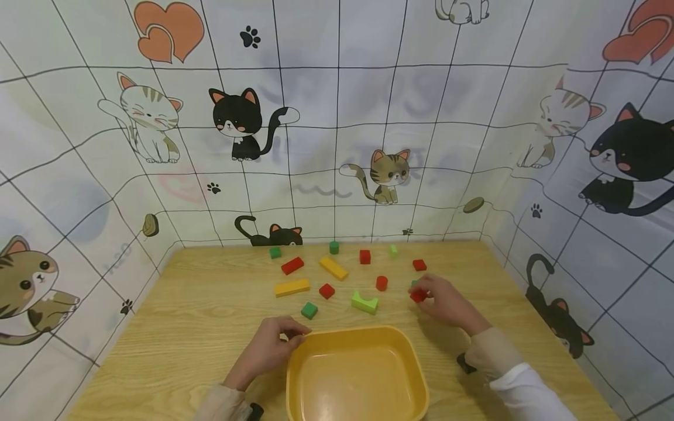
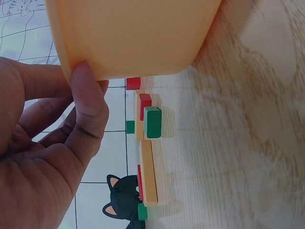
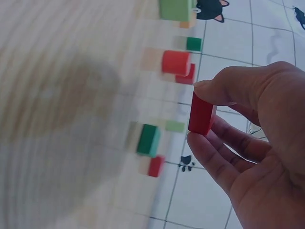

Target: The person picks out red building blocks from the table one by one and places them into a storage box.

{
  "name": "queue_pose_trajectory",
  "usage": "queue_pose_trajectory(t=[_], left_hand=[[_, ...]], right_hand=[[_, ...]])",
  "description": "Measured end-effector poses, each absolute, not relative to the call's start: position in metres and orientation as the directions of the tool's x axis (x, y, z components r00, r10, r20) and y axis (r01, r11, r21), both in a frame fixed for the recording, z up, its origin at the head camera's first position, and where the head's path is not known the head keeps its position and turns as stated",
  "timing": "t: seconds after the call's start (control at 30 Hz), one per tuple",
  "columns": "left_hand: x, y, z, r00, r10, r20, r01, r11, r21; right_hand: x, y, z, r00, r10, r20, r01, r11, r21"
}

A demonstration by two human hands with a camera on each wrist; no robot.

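Note:
At its far left corner, the yellow plastic tray [image 1: 358, 383] has its rim pinched between the thumb and fingers of my left hand [image 1: 270, 346]. The tray's outer wall fills the top of the left wrist view. My right hand [image 1: 446, 301] holds a red block [image 3: 201, 113] by thumb and fingertips, above the table on the right side. Just behind it a green block [image 3: 148, 140] lies on the wood. Closest to the tray are a light green arched block [image 1: 364, 303] and a green block [image 1: 309, 310].
Two long yellow blocks [image 1: 292, 287] lie left of centre. Several red blocks, among them a red cylinder [image 1: 381, 283], and a green cylinder [image 1: 334, 248] are scattered toward the back of the wooden table [image 1: 174, 327]. A cat-print cloth [image 1: 316, 146] walls in the table.

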State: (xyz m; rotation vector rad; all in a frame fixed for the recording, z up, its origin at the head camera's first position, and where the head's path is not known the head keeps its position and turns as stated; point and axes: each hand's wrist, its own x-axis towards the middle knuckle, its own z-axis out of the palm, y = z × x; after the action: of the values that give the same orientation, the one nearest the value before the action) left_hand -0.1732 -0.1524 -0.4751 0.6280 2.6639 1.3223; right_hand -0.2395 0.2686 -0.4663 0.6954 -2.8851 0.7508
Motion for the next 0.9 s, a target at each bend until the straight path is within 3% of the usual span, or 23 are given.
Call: queue_pose_trajectory(t=[0.33,0.9], left_hand=[[-0.173,-0.152,-0.475,-0.911,0.399,0.103,0.323,0.537,0.780],[-0.175,-0.152,-0.476,-0.906,0.406,0.123,0.343,0.533,0.773]], right_hand=[[-0.235,0.244,-0.437,-0.840,-0.474,0.264,-0.542,0.738,-0.401],[-0.218,0.184,-0.405,-0.744,-0.606,0.280,-0.663,0.621,-0.418]])
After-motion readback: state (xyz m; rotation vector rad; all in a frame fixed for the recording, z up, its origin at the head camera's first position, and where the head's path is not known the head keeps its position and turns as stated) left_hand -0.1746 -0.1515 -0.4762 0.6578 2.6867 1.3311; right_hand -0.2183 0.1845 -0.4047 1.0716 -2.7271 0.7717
